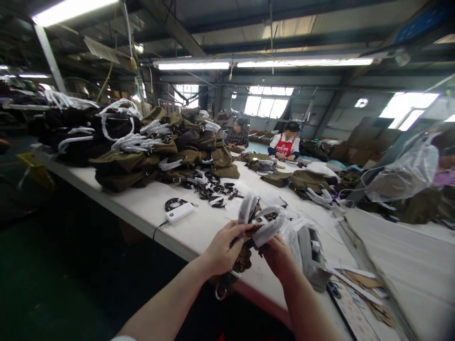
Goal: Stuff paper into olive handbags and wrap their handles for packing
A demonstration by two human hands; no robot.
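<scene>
Over the front edge of the table, my left hand (pixel 223 248) has its fingers closed round the dark base of a bag handle wrapped in white (pixel 268 231). My right hand (pixel 279 255) grips the same wrapped handle from the other side, with its fingertips partly hidden behind it. Two white loops of the handle stand up between my hands. Below my left hand hangs a leopard-print piece (pixel 243 262), and a metal ring (pixel 220 291) dangles lower down. Whether these belong to the handle I cannot tell.
Olive bags (pixel 124 166) with white-wrapped handles are heaped at left. Black straps (pixel 209 189) and a white device with a cable (pixel 179 213) lie ahead. To the right are a grey container (pixel 313 258) and scissors (pixel 333 290). Two people (pixel 284 144) sit across the table.
</scene>
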